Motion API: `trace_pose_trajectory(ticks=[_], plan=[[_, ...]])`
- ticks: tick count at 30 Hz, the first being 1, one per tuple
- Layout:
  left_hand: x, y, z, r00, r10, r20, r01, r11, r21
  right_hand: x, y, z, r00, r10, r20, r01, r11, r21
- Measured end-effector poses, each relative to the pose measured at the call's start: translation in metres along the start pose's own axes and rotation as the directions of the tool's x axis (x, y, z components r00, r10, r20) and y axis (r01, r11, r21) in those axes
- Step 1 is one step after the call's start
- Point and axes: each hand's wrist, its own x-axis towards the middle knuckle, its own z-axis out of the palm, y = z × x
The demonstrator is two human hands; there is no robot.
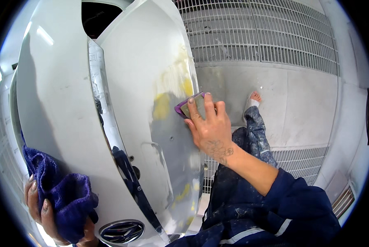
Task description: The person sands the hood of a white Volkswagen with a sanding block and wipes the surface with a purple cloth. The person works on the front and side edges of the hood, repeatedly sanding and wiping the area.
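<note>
My right hand (212,131) grips a sanding pad (199,104) with a purple edge and a grey-brown upper side. The fingers press it against the outer edge of a white car bumper (131,86). Under and beside the pad lies a dull grey patch (168,138) with yellow filler spots (162,106). At lower left, my left hand (46,218) is wrapped round a bunched dark blue-purple cloth (65,201), which rests on the white body panel (65,90). Part of that hand is hidden by the cloth.
A chrome-like trim strip (97,76) runs between panel and bumper. Near me sits a round badge (122,231). Metal floor grating (258,29) lies at the far right, and more grating (301,162) beside my legs. My foot (254,99) stands on pale floor (304,107).
</note>
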Motion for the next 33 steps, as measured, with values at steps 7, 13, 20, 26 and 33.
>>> trace_pose_trajectory(ticks=[7, 13, 20, 26, 33], plan=[[0.014, 0.009, 0.009, 0.997, 0.070, 0.016, -0.070, 0.997, -0.038, 0.077, 0.033, 0.034, 0.987, 0.089, -0.133, -0.100, 0.992, -0.080], [0.009, 0.010, 0.015, 0.998, 0.058, -0.001, -0.058, 0.997, 0.041, 0.000, 0.007, 0.036, 0.989, 0.026, -0.145, -0.026, 1.000, 0.003], [0.018, 0.021, 0.020, 0.997, 0.068, 0.038, -0.067, 0.998, -0.017, 0.034, 0.023, 0.058, 0.978, 0.039, -0.203, -0.058, 0.995, -0.087], [0.015, 0.017, 0.035, 0.998, 0.058, -0.027, -0.059, 0.998, -0.038, -0.050, 0.003, 0.038, 0.993, 0.117, 0.004, -0.117, 0.989, 0.090], [0.021, 0.024, 0.012, 0.997, 0.038, 0.063, -0.036, 0.999, -0.023, 0.026, -0.027, 0.070, 0.899, 0.379, -0.219, -0.309, 0.905, 0.294]])
